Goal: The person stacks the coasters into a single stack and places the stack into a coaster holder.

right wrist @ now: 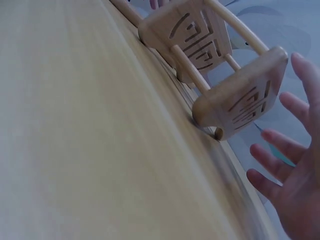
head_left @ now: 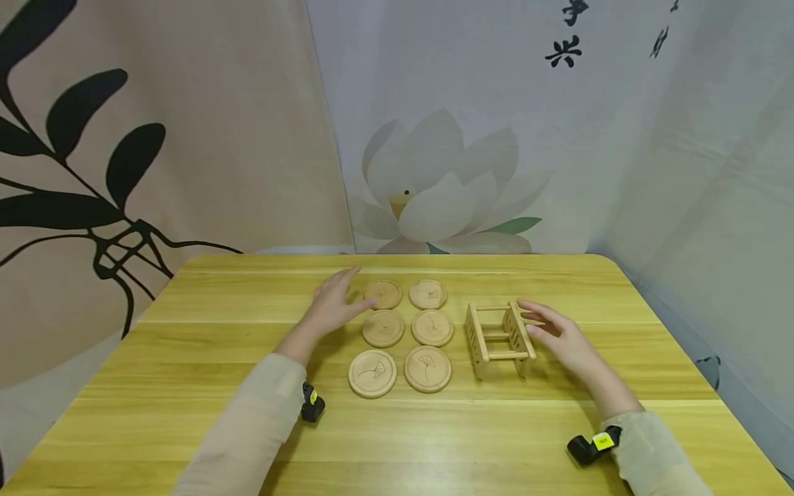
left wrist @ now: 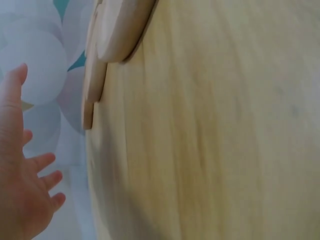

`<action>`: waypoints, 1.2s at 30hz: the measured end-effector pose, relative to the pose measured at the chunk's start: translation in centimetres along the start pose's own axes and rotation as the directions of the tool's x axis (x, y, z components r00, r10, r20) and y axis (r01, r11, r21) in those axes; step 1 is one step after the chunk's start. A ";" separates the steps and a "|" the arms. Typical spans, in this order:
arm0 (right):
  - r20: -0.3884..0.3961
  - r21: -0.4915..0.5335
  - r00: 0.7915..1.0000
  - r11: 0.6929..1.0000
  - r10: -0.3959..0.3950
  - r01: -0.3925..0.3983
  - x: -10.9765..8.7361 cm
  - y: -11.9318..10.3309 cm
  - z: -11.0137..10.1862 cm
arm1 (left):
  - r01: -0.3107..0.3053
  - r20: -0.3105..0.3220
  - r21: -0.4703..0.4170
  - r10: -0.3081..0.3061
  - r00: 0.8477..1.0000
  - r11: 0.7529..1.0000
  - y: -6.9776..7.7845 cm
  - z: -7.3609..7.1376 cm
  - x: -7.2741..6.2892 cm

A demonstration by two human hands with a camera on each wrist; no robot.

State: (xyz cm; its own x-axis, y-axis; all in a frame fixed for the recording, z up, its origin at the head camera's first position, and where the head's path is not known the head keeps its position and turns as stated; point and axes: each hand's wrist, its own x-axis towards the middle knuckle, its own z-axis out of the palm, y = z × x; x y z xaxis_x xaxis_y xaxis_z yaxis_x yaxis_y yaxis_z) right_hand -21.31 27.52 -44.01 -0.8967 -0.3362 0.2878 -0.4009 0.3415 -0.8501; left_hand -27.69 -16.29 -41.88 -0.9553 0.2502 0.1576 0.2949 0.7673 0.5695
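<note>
Several round wooden coasters (head_left: 433, 328) lie flat in two columns, each engraved with a leaf-like design. My left hand (head_left: 333, 303) hovers at their left side, fingers spread and thumb reaching toward the far-left coaster (head_left: 384, 293). Nothing is in that palm in the left wrist view, where coaster edges (left wrist: 125, 30) show at the top. To the right of the coasters stands a wooden coaster holder (head_left: 517, 334), two slotted side panels joined by rods. Beside its right panel (right wrist: 245, 102) is my right hand (head_left: 561, 341), fingers apart and loosely bent, holding nothing.
Everything stands on a light wooden table (head_left: 397, 441) with rounded far corners. Behind it hangs a printed curtain (head_left: 446, 83) with a lotus, dark leaves and writing. Each wrist wears a small black camera (head_left: 313, 403) at the sleeve cuff.
</note>
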 end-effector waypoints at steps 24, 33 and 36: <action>-0.025 0.075 0.998 0.995 0.061 -0.059 -0.4 0.9 0.7 | 0.079 0.099 -0.074 -0.071 0.993 0.994 0.5 2.4 2.1; -0.018 0.083 0.997 0.994 0.071 -0.069 -0.4 0.9 0.9 | 0.070 0.116 -0.069 -0.061 0.991 0.995 0.7 2.5 2.5; -0.018 0.091 0.998 0.994 0.066 -0.064 -0.5 0.8 0.9 | 0.071 0.119 -0.065 -0.063 0.991 0.995 0.7 2.7 2.7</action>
State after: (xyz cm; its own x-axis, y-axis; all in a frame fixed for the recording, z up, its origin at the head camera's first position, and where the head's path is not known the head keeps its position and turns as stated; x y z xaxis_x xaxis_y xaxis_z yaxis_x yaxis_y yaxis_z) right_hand -21.02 27.14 -45.18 -0.9245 -0.2973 0.2385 -0.3236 0.2816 -0.9033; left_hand -30.02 -13.45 -43.20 -0.9626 0.2697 0.0248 0.2245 0.7433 0.6302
